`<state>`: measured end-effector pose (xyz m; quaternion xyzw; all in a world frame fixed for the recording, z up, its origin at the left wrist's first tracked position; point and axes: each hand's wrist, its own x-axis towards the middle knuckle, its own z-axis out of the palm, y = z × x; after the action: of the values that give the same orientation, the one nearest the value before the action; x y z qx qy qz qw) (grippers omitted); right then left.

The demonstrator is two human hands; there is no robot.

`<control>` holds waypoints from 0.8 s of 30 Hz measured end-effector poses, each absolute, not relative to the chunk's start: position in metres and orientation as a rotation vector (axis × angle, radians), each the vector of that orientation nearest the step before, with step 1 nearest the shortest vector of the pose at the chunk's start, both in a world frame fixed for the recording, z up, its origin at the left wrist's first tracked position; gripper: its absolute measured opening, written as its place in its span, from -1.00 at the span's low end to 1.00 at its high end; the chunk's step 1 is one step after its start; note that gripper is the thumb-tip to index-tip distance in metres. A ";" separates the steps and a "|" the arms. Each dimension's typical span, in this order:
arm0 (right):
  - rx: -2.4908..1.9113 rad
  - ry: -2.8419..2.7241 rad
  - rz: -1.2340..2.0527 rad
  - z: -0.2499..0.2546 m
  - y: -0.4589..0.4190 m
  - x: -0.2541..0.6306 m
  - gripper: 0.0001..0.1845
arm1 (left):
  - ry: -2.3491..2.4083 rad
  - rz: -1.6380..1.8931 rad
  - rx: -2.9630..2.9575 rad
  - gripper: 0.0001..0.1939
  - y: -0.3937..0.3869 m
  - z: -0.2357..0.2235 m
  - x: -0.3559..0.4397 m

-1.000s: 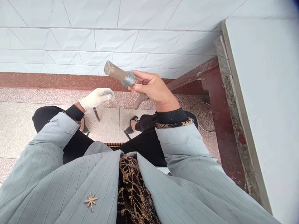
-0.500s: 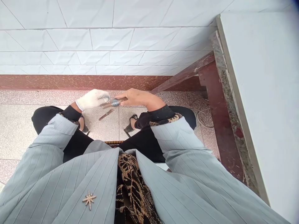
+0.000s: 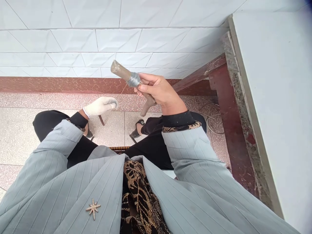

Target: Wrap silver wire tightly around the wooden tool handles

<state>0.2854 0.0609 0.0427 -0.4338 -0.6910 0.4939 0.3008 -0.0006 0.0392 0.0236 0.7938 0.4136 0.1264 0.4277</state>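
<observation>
My right hand (image 3: 158, 89), bare, grips a brown wooden stick (image 3: 122, 71) raised in front of the wall. Its upper end points up and left, and its lower part bends or forks below my fingers. Silvery wire (image 3: 134, 79) is wound in a thick coil around the stick, just beside my fingertips. From that coil a thin strand runs down toward my left hand (image 3: 101, 106), which wears a white glove and is closed in a pinch on the wire's end. A narrow brown strip (image 3: 101, 120) lies on the floor, partly hidden behind the glove.
Ahead stands a white tiled wall (image 3: 117, 40) with a reddish base band. To the right is a white-topped table (image 3: 275, 97) on a dark red frame (image 3: 231, 123). A pale cable (image 3: 209, 125) loops on the floor beside it. My feet rest on speckled tiles.
My right hand has lifted the wire-wound stick up and tilted it, away from my left hand. The gloved hand has shifted slightly right and down, now covering part of the brown strip.
</observation>
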 end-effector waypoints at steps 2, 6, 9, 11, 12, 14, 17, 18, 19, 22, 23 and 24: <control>-1.297 -1.907 1.187 0.036 0.066 0.282 -0.29 | 0.983 0.263 2.052 -0.72 0.034 0.028 0.001; -1.426 -2.178 1.075 0.022 0.073 0.272 -0.41 | 0.985 0.213 2.128 -0.73 0.032 0.033 -0.001; -1.405 -2.369 1.111 0.018 0.073 0.267 -0.45 | 1.002 0.227 2.184 -0.72 0.034 0.032 -0.003; -1.325 -2.500 1.181 0.019 0.072 0.266 -0.48 | 1.019 0.238 2.197 -0.71 0.036 0.029 -0.005; -1.271 -2.559 1.223 0.019 0.072 0.266 -0.50 | 1.025 0.237 2.196 -0.71 0.037 0.028 -0.006; -1.153 -2.648 1.314 0.019 0.073 0.266 -0.52 | 1.033 0.232 2.198 -0.71 0.039 0.027 -0.007; -0.951 -2.674 1.507 0.016 0.075 0.268 -0.52 | 1.021 0.223 2.206 -0.73 0.040 0.029 -0.008; -0.879 -2.651 1.594 0.015 0.076 0.269 -0.52 | 1.007 0.221 2.200 -0.73 0.040 0.030 -0.008; -0.811 -2.618 1.685 0.015 0.076 0.271 -0.50 | 0.989 0.220 2.190 -0.74 0.041 0.031 -0.008; -0.662 -2.469 1.905 0.024 0.072 0.276 -0.42 | 0.966 0.250 2.133 -0.74 0.042 0.032 -0.010; -0.630 -2.394 1.937 0.028 0.070 0.278 -0.40 | 0.973 0.275 2.106 -0.73 0.043 0.031 -0.011; -0.603 -2.298 1.942 0.033 0.067 0.280 -0.38 | 0.995 0.315 2.082 -0.72 0.044 0.029 -0.011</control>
<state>0.2798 0.0672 0.0328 -0.1965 -0.7483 0.6325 0.0367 -0.0111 0.0441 0.0291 0.8210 0.3925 0.1244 0.3954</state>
